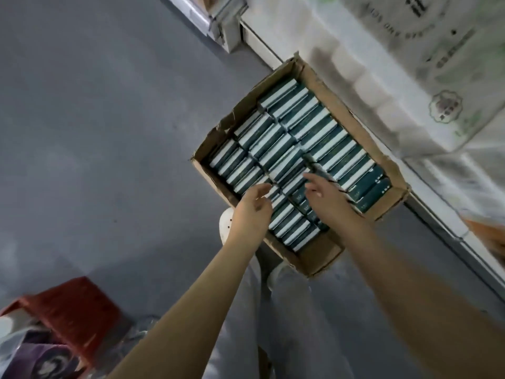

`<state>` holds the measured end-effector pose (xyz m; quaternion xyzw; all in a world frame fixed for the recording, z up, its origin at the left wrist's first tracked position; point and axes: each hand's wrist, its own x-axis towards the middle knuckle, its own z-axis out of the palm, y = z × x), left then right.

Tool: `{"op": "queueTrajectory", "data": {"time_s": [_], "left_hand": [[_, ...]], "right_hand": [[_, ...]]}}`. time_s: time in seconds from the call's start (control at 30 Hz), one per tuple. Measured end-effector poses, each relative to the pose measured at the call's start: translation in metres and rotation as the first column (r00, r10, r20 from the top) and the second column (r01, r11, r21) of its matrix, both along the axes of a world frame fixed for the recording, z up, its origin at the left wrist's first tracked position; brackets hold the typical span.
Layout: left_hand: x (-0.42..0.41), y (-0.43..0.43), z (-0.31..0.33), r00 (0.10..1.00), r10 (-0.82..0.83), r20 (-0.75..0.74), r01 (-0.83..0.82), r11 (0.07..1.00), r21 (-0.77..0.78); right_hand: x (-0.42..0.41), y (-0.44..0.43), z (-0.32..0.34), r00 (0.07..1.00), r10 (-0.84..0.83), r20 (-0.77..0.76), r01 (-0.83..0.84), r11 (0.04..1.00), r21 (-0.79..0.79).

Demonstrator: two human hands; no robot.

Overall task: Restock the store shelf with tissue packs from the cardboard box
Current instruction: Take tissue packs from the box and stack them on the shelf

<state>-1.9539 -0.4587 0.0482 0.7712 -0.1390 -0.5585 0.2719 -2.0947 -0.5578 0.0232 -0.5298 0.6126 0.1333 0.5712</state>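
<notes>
Cardboard box (322, 257) of teal packs (314, 127) sits on the floor (109, 132) by the shelf (259, 47); left hand (254, 207) and right hand (325, 196) hover over it, fingers (311, 177) loosely spread and empty, so next they likely need to close round a pack.

top: cardboard box (338, 103) open, free from above | inside: tissue packs (300, 132) wedged tight edge-up; bare strip at near corner | far side: shelf base (259, 45) just beside box wall; wrapped bundles (396, 86) bulk above | left: open floor (109, 132); red crate (76, 307) well apart
</notes>
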Motion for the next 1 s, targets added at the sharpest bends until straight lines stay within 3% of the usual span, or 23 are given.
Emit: {"op": "queueTrajectory", "data": {"time_s": [0.37, 0.77, 0.9, 1.0], "left_hand": [[0.017, 0.002, -0.093, 0.998, 0.030, 0.047, -0.034, 0.994, 0.099], [0.016, -0.003, -0.113, 0.999, 0.042, -0.010, -0.041, 0.996, 0.075], [0.017, -0.005, -0.106, 1.000, 0.004, 0.000, -0.004, 0.999, 0.041], [0.017, -0.003, -0.105, 0.994, -0.111, 0.015, 0.111, 0.993, -0.026]], "right_hand": [[0.047, -0.031, -0.102, 0.910, 0.382, -0.161, -0.375, 0.924, 0.075], [0.048, -0.036, -0.116, 0.896, 0.385, -0.223, -0.386, 0.922, 0.038], [0.033, -0.027, -0.101, 0.940, 0.311, -0.143, -0.318, 0.947, -0.034], [0.024, -0.021, -0.082, 0.968, 0.239, -0.070, -0.246, 0.964, -0.105]]}}
